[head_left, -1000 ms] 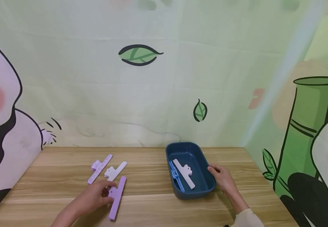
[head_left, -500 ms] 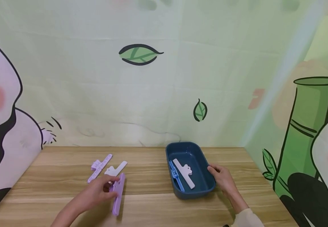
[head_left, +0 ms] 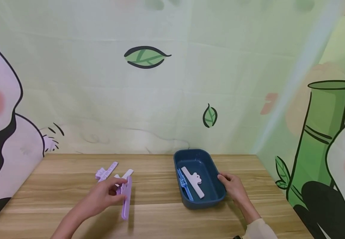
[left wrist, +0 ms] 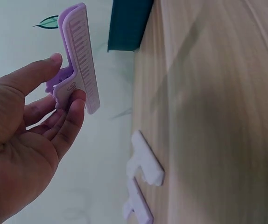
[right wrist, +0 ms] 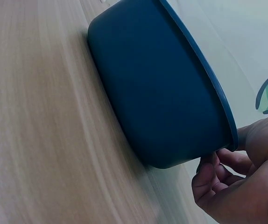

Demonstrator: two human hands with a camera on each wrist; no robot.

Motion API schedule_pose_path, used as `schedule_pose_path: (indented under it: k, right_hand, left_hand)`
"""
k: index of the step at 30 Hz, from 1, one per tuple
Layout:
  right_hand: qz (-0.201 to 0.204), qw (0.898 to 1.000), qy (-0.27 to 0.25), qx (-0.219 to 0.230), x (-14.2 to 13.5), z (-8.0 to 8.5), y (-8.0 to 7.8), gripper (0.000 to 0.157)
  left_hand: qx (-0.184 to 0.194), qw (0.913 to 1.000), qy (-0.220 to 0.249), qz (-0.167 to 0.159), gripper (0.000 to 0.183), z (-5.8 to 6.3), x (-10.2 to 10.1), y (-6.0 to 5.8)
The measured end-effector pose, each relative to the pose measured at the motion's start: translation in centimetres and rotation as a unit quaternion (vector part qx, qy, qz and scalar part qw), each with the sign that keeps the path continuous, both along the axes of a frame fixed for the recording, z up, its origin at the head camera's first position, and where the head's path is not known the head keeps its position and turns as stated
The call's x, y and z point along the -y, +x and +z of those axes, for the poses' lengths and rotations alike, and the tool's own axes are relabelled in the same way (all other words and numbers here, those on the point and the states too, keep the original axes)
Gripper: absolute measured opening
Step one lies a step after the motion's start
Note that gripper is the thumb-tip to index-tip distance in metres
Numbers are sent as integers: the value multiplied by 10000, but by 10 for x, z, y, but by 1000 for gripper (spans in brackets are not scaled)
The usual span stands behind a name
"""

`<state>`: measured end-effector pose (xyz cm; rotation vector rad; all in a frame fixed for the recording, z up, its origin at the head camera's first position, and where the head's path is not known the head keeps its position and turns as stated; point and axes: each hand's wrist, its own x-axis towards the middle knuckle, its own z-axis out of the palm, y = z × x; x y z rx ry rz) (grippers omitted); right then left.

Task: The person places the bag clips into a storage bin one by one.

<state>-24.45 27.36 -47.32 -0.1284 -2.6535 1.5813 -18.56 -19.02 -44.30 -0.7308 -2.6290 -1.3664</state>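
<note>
Between thumb and fingers my left hand (head_left: 102, 196) pinches a purple bag clip (head_left: 126, 198) by its grip tabs, off the table. The left wrist view shows piano-key markings along the bar of this purple clip (left wrist: 83, 51). My right hand (head_left: 235, 188) grips the right rim of a dark blue bin (head_left: 203, 204), which stands on the table; in the right wrist view its thumb and curled fingers hold the bin's edge (right wrist: 213, 88). Inside the bin lie a white bag clip (head_left: 194, 182) and a blue clip (head_left: 185, 185) along the left wall.
Behind my left hand, a white clip (head_left: 128, 173) and a lilac clip (head_left: 102, 173) lie on the wooden table (head_left: 154, 186), partly covered by that hand. A printed cloth backdrop (head_left: 160, 99) rises at the table's far edge.
My left hand has lifted the purple clip from the table, tilting it upright and moving it slightly right and away. The right hand and the bin stay in place.
</note>
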Motion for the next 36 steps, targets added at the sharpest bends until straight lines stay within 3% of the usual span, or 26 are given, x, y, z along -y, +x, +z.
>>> schedule_pose_path:
  k: [6,20,31,36]
  right_hand:
    - [8,10000,-13,-17,0,-1,-1,41]
    - [10,10000,-10,-42,1,0,0,41]
    - [-20,10000,-12,-55,1,0,0,40]
    - [1,10000,6,-64,2,1,0,40]
  left_hand:
    - [66,9997,220,-64,44,10,-4,-1]
    - [22,10000,25,37,47,31,-17,-5]
    - [191,9996,200,5,46,35,-30,-10]
    - [154,9991,352,-168,46,37,-40,-15]
